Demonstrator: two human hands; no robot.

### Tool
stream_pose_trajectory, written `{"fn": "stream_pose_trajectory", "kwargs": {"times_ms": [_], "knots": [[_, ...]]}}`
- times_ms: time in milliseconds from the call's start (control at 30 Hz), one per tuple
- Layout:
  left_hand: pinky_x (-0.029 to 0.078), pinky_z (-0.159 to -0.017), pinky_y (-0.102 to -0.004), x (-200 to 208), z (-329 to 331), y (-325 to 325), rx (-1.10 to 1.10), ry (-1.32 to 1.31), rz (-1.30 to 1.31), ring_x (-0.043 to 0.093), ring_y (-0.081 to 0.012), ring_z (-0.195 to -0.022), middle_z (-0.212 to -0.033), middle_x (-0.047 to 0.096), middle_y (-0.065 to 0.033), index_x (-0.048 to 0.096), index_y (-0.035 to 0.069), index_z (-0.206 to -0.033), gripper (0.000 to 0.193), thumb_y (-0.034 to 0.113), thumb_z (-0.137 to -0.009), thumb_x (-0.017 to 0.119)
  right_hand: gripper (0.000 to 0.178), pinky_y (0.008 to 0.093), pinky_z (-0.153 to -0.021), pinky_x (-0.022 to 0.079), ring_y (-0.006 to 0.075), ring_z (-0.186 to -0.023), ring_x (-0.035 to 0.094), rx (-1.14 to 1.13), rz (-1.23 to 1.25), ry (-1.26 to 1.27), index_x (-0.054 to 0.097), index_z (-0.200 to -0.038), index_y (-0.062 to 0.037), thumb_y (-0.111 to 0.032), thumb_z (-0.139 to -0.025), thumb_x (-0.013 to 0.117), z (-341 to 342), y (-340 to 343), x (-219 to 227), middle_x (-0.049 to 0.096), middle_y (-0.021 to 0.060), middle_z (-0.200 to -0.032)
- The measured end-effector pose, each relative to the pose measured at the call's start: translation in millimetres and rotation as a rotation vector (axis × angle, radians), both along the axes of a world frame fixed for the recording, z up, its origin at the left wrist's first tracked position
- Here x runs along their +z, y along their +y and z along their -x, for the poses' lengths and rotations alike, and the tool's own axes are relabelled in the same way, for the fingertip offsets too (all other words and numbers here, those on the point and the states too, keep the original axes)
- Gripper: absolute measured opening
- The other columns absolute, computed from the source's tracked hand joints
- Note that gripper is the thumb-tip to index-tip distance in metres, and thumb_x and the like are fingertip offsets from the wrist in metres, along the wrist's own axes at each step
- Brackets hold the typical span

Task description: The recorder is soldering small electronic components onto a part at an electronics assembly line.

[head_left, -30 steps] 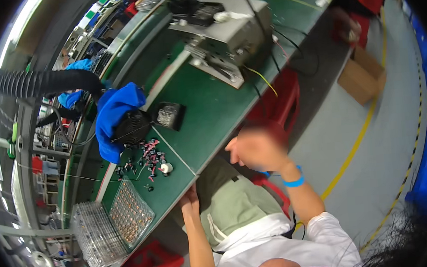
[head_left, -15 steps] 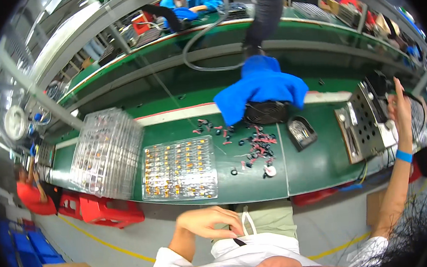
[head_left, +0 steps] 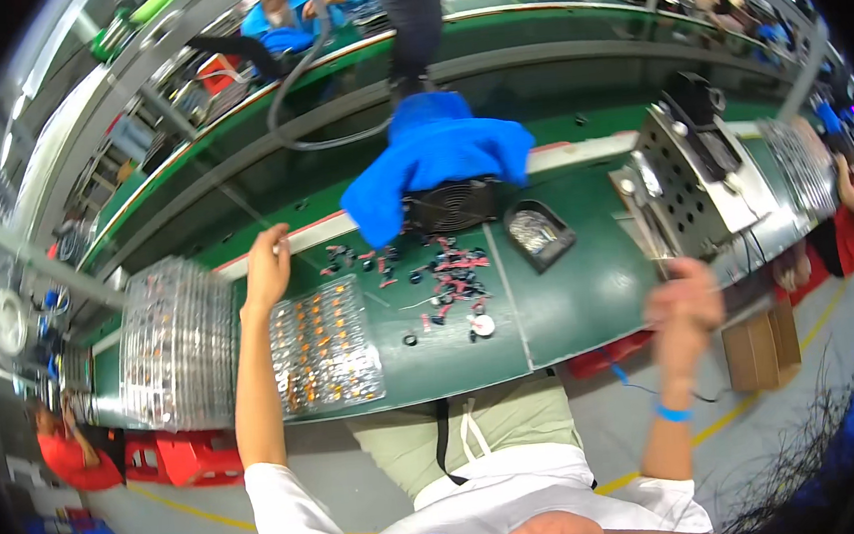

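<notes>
My left hand [head_left: 269, 269] is raised over the far left corner of a clear plastic tray [head_left: 325, 345] that holds rows of small orange parts. Its thumb and fingers are drawn together; whether something small sits between them is too fine to make out. My right hand [head_left: 685, 297], smeared by motion, is at the bench's front edge, just below a slim tool [head_left: 657, 234] by a perforated metal box [head_left: 684, 187]. Whether it touches that tool cannot be told. Between the hands lies a scatter of small black parts with pink-red pieces [head_left: 458, 275].
A tall stack of clear trays [head_left: 177, 342] stands at the left. A blue cloth [head_left: 438, 156] drapes over a black fan [head_left: 452, 205], beside a black bin [head_left: 539, 234] of small parts. A white round piece [head_left: 483, 326] lies near the front edge. Co-workers sit at both sides and across.
My left hand has risen from my lap to above the tray's far corner. My right hand has come down and inward from beyond the metal box. The view has shifted right.
</notes>
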State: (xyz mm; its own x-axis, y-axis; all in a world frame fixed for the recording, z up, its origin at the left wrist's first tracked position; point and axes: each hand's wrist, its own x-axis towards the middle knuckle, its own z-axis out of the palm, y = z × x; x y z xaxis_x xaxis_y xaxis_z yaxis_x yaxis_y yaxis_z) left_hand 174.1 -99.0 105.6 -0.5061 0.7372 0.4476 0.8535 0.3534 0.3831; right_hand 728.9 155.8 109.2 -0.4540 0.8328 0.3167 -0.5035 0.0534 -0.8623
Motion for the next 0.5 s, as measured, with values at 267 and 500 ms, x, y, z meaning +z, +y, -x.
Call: {"fn": "stream_pose_trajectory", "kwargs": {"times_ms": [267,500], "knots": [[0.053,-0.094,-0.0455,-37,43,98,0.032,0.347,0.271,0.061,-0.0372,-0.112,-0.113,0.065,-0.0162,0.071,0.008,-0.115,0.027,0.014,-0.089,0.065,0.051,0.0358,-0.070,0.051,0.0278,-0.080,0.060,-0.446,-0.993,-0.614,0.065,-0.129,-0.0027,0.010,-0.081,0.073,104,-43,-34,0.059,0.0133,-0.094],[0.054,-0.090,-0.0478,-43,55,98,0.039,0.279,0.056,0.064,-0.0433,-0.101,-0.110,0.061,-0.0222,0.070,0.002,-0.106,0.027,-0.003,-0.083,0.057,0.055,0.0334,-0.067,0.051,0.0260,-0.070,0.059,-0.480,-0.904,-0.493,0.059,-0.137,0.0025,0.011,-0.083,0.071,97,-37,-53,0.063,0.0137,-0.084]]}}
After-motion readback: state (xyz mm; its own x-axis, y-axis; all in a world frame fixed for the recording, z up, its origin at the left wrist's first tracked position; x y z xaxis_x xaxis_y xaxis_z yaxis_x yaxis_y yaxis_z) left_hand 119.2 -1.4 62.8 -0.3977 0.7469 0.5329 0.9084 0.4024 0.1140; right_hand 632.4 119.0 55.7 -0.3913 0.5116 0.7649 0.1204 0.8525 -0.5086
